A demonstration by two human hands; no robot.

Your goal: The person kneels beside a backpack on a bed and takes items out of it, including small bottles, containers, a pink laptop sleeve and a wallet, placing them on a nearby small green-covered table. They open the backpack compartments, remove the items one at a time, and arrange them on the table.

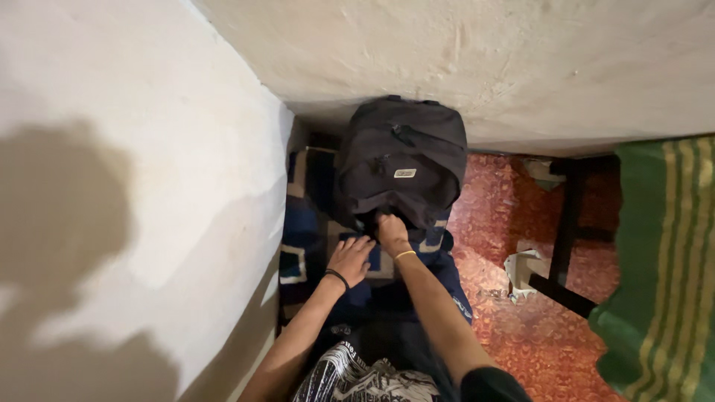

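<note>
Black backpack [401, 165] upright in wall corner at 12 o'clock, soft matte fabric, bulging. Right hand [390, 227] clamped on its lower edge; left hand [350, 259] apart at 7 o'clock, fingers spread on blue patterned mat [302, 246]. Risk: one-handed pull tips bag forward, or strap snags. Red speckled floor [506, 223] at 3 o'clock.

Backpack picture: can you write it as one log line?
right hand: grips black backpack lower edge | left hand: flat on blue patterned mat | backpack: in wall corner

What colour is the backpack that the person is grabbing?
The backpack is black with a small pale label on its front, seen clearly in the head view; the right hand grips its lower edge.
</note>
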